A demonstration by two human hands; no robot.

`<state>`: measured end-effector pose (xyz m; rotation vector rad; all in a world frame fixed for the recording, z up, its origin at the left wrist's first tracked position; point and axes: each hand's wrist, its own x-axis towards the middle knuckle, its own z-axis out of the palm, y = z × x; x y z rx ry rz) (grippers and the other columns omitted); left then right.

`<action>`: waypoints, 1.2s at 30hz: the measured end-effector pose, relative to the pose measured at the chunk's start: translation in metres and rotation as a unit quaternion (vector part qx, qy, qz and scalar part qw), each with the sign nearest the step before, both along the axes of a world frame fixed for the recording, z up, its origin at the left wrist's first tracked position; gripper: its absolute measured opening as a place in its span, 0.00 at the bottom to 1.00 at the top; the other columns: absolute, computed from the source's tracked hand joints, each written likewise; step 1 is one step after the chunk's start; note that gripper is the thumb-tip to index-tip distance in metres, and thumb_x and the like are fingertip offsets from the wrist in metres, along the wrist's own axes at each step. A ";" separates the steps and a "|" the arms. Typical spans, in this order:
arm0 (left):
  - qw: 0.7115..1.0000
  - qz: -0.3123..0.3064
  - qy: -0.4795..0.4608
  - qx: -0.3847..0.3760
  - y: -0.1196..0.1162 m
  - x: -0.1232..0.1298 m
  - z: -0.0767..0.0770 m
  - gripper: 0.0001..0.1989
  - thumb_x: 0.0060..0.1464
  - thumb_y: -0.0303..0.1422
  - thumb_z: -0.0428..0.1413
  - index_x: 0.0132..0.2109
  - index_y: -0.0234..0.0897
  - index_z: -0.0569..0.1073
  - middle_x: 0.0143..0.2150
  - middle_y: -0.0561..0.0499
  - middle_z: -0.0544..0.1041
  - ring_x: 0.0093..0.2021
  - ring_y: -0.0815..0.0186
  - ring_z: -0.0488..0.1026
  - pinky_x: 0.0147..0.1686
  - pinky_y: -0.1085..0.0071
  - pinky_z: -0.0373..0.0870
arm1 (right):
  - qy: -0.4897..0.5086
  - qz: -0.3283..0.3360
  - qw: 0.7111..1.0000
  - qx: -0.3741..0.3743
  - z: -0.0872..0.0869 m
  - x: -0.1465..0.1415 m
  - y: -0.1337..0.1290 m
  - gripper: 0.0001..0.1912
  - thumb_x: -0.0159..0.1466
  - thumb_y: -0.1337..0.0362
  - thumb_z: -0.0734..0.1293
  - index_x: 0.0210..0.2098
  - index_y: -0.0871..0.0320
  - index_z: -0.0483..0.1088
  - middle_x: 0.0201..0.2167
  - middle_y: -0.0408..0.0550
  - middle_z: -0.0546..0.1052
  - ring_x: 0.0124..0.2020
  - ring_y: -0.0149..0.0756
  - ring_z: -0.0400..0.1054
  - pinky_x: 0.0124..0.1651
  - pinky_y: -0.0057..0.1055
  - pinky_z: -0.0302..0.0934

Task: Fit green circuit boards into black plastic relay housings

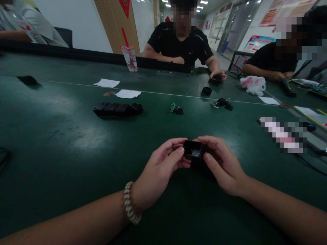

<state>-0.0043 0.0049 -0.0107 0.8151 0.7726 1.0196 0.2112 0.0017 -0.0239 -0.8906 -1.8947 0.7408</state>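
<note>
A small black open-topped box [193, 149] is held just above the table between my two hands, its hollow inside facing up toward me. My left hand [166, 166], with a beaded bracelet [130, 204] at the wrist, pinches the box's left side between thumb and fingers. Around the right side close the thumb and fingers of my right hand [224, 166]. Beyond them lie a green circuit board with a black part [176, 109] and a cluster of small electronic parts [222, 103]. A similar black box [206, 91] sits farther back.
Left of centre stands a row of black boxes in a holder [114, 109]. Paper slips [128, 94], a lidded cup with a red straw [129, 58] and a plastic bag [253, 85] are on the green table [76, 170]. A phone-like slab [281, 134] lies right. Other people sit across.
</note>
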 end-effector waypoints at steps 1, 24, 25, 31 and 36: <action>1.000 -0.001 0.000 -0.001 0.000 0.000 0.000 0.13 0.64 0.37 0.65 0.54 0.40 0.82 0.50 0.44 0.82 0.45 0.60 0.79 0.48 0.60 0.77 | 0.000 0.002 1.000 0.000 0.000 0.000 0.000 0.22 0.75 0.68 0.64 0.66 0.48 0.64 0.57 0.52 0.80 0.56 0.40 0.78 0.57 0.37 0.76; 0.996 0.016 0.069 0.063 -0.001 -0.001 0.000 0.18 0.56 0.28 0.69 0.52 0.44 0.80 0.52 0.49 0.80 0.53 0.58 0.76 0.57 0.57 0.74 | -0.023 -0.045 0.998 -0.024 0.003 -0.003 0.002 0.16 0.73 0.66 0.66 0.60 0.51 0.69 0.49 0.52 0.79 0.45 0.41 0.78 0.45 0.38 0.78; 0.996 0.018 0.067 0.063 -0.001 -0.001 0.000 0.18 0.56 0.28 0.70 0.53 0.44 0.80 0.52 0.49 0.80 0.53 0.58 0.76 0.57 0.57 0.74 | -0.020 -0.047 0.998 -0.025 0.002 -0.003 0.002 0.16 0.73 0.66 0.66 0.59 0.51 0.69 0.49 0.52 0.79 0.46 0.41 0.79 0.46 0.38 0.78; 0.997 0.006 0.066 0.046 -0.002 -0.002 0.000 0.19 0.58 0.30 0.69 0.55 0.42 0.79 0.53 0.47 0.80 0.54 0.57 0.76 0.55 0.56 0.75 | 0.008 -0.037 0.999 -0.033 0.002 -0.003 0.001 0.17 0.73 0.67 0.66 0.60 0.50 0.69 0.49 0.51 0.80 0.46 0.40 0.80 0.45 0.36 0.80; 0.997 0.011 0.057 0.047 -0.002 -0.001 -0.002 0.16 0.60 0.35 0.68 0.54 0.42 0.80 0.54 0.46 0.78 0.53 0.56 0.77 0.50 0.59 0.79 | 0.039 -0.013 0.999 -0.026 0.003 -0.003 0.000 0.16 0.73 0.66 0.67 0.59 0.50 0.70 0.57 0.56 0.75 0.48 0.43 0.78 0.43 0.38 0.80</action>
